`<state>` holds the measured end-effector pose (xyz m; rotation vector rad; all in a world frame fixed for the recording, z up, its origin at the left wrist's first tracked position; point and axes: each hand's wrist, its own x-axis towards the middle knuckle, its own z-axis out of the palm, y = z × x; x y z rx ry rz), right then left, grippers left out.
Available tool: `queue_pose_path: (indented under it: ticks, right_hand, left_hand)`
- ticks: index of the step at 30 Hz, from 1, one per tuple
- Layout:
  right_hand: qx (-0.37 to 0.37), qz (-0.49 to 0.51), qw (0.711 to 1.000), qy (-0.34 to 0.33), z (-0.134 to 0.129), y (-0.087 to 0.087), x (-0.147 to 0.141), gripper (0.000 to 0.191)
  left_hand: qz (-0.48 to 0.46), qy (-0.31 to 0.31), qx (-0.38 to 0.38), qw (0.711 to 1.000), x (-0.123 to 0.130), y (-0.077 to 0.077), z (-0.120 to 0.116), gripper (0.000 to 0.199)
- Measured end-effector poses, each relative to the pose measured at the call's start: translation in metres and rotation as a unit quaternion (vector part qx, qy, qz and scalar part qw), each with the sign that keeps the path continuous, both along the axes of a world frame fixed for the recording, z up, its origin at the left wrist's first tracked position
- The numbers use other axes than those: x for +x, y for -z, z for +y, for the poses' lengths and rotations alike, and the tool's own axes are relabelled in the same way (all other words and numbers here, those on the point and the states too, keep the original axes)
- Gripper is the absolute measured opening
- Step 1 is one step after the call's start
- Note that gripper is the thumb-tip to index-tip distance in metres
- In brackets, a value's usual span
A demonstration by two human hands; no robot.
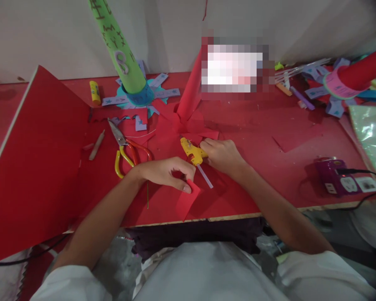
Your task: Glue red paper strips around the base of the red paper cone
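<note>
My left hand pinches a folded strip of red paper close to the table's front edge. Gripped by its handle, a small yellow glue gun is in my right hand, with a clear glue stick poking out of its back end. The gun's nozzle points away from me, toward a red paper cone that stands on a red paper base with flaps. Scissors with yellow and orange handles lie left of the gun, partly behind my left wrist.
A tall green paper tube on a blue base stands behind, near a yellow glue stick tube. At left rises a red board. Rightward are a purple power adapter with a cable and another red paper tube.
</note>
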<state>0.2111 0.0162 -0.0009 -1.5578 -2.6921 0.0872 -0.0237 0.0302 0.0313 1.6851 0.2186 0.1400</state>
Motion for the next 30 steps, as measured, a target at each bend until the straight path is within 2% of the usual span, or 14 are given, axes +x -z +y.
queue_pose_path:
  ticks: [20,30]
  right_hand:
    - [-0.028,-0.021,0.999,0.031,-0.0010,-0.0054,0.0057,0.024]
    - [0.020,0.015,0.999,0.031,-0.0033,-0.0029,0.0093,0.024]
  left_hand:
    - [0.012,-0.009,-0.008,1.000,-0.0018,-0.0024,0.0000,0.030]
    - [0.035,-0.022,-0.016,0.999,-0.0036,0.0002,-0.0011,0.032]
